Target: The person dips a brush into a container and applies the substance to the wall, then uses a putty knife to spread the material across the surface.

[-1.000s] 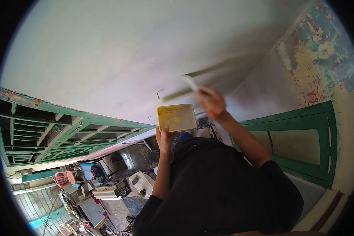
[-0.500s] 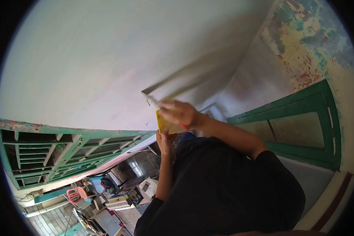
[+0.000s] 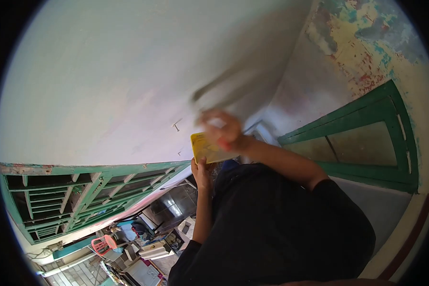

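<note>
My left hand (image 3: 202,172) holds a shallow yellow tray (image 3: 196,150) by its near edge, fingers and thumb closed on it. Pale smears show on the tray's inside. Just above the tray, my right hand (image 3: 227,127) is closed and blurred by motion. It grips what looks like a putty knife with a red handle (image 3: 224,143). The blade is smeared and cannot be made out clearly. Beyond both hands is the pale wall (image 3: 105,95), where the arm's shadow falls. A nail (image 3: 176,127) sticks out of it left of my right hand.
A green barred window frame (image 3: 93,190) runs along the left. On the right is a green-framed door or shutter (image 3: 348,138) below peeling paint (image 3: 367,52). Down on the floor are a pink chair (image 3: 103,244), boxes and other clutter.
My right hand has pulled the tool back from the wall near the nail, moving right over the tray. The tray stays in my left hand. The view has shifted slightly.
</note>
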A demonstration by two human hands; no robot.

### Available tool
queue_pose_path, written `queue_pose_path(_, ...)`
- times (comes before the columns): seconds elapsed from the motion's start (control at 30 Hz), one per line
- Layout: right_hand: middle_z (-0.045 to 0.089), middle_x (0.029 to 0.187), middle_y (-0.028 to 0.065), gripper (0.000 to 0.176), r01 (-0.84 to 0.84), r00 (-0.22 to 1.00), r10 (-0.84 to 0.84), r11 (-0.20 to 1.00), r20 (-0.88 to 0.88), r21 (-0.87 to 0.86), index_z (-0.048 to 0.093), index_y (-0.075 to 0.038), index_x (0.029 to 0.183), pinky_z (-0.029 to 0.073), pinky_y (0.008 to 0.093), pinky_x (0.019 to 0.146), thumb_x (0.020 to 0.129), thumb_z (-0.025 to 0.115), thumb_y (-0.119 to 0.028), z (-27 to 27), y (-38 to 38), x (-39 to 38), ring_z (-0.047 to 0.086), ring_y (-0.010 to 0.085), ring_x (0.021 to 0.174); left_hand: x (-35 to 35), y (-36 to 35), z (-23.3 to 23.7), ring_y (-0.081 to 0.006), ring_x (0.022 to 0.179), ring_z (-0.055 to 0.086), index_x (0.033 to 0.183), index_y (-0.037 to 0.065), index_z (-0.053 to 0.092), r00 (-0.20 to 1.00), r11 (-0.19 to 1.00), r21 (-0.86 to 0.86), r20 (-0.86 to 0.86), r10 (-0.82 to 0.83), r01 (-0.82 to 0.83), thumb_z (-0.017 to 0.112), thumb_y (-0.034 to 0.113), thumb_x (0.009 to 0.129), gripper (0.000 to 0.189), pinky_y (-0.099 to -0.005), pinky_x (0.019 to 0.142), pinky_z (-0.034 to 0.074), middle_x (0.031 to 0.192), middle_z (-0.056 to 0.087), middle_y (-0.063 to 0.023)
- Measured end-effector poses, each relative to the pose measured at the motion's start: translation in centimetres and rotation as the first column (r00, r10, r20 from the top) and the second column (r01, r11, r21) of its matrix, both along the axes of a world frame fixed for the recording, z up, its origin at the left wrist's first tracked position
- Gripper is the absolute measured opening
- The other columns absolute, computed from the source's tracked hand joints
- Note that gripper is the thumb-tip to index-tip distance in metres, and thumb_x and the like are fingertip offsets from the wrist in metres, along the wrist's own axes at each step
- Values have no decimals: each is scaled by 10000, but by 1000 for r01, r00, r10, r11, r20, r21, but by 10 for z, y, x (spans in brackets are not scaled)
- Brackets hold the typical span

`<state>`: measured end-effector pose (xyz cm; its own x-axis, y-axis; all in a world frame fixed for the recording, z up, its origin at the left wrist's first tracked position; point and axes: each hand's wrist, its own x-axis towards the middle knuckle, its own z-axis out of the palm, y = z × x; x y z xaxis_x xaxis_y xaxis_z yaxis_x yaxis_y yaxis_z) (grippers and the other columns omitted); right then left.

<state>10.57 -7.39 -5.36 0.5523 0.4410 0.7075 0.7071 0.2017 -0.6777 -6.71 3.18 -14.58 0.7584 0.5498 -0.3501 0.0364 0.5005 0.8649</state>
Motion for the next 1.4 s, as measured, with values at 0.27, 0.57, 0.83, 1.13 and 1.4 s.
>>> queue_pose_path(0.27, 691, 1119, 156, 320, -67, 934, 47, 997, 355, 44, 714, -32, 1121, 609, 351, 816, 802, 747, -41, 45, 42, -16, 712, 288, 991, 0, -3, 2, -272, 1074, 671, 1329, 22, 474, 998, 1000, 15, 59, -24, 23, 631, 384, 985, 524, -451, 926, 583, 1236, 611, -141)
queue_pose_path(0.57, 740, 982, 138, 232, 741, 626, -771, 635, 119, 218, 732, -38, 1034, 571, 387, 736, 818, 734, 46, 43, -93, 90, 713, 306, 853, 1, 0, 1, -288, 1034, 689, 1277, 13, 471, 998, 996, -55, 3, -64, 64, 587, 234, 974, 392, -434, 899, 596, 1178, 618, -161)
queue_pose_path(0.83, 695, 1083, 154, 314, 63, 935, -83, 996, 344, 69, 718, -41, 1141, 593, 363, 692, 828, 715, -67, 45, 31, -28, 695, 251, 864, 8, -9, 6, -282, 1007, 683, 1306, 14, 457, 998, 993, -96, 3, -64, 64, 601, 237, 979, 421, -400, 866, 598, 1188, 607, -152)
queue_pose_path(1.13, 712, 1061, 109, 384, 348, 867, -358, 933, 346, 94, 711, -60, 1148, 591, 337, 708, 779, 734, 44, 16, -30, 37, 703, 236, 906, 5, -7, -2, -346, 1207, 621, 1415, 40, 405, 990, 986, -89, -2, -139, 138, 570, 277, 964, 536, -521, 1024, 535, 1341, 556, -172)
queue_pose_path(1.4, 683, 1139, 189, 342, 253, 927, -238, 967, 291, -13, 700, -38, 1130, 603, 344, 748, 795, 743, 20, -34, -69, 21, 709, 280, 918, -6, 5, -22, -359, 1214, 604, 1397, 8, 416, 994, 967, -228, 15, -110, 111, 599, 258, 946, 547, -501, 1052, 519, 1348, 550, -197)
